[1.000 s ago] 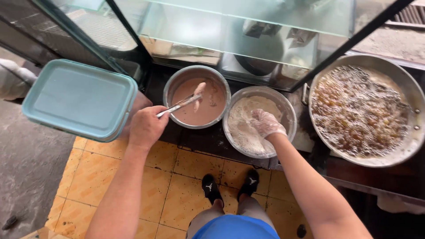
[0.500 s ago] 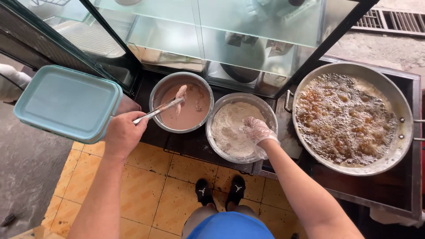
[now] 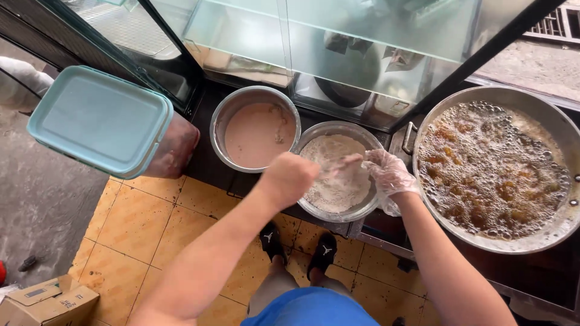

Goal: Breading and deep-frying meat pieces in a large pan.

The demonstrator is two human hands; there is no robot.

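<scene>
My left hand (image 3: 289, 178) is a closed fist over the left side of the metal flour bowl (image 3: 360, 211). It grips a spoon (image 3: 342, 164), blurred, whose tip reaches right across the flour. My right hand (image 3: 389, 174), in a thin clear glove dusted with flour, hovers at the bowl's right rim with loosely spread fingertips meeting the spoon's tip. What lies on the spoon is too blurred to tell. To the left stands a metal bowl of brown batter (image 3: 221, 124).
A big wok (image 3: 483, 242) of bubbling oil with browning pieces sits at the right. A teal-lidded plastic container (image 3: 99, 121) stands at the left on the counter edge. A glass display case (image 3: 338, 36) runs behind. A cardboard box (image 3: 48, 299) lies on the tiled floor.
My left hand has carried the spoon from the batter bowl rightward over the flour bowl. My gloved right hand has lifted from the flour toward the spoon's tip.
</scene>
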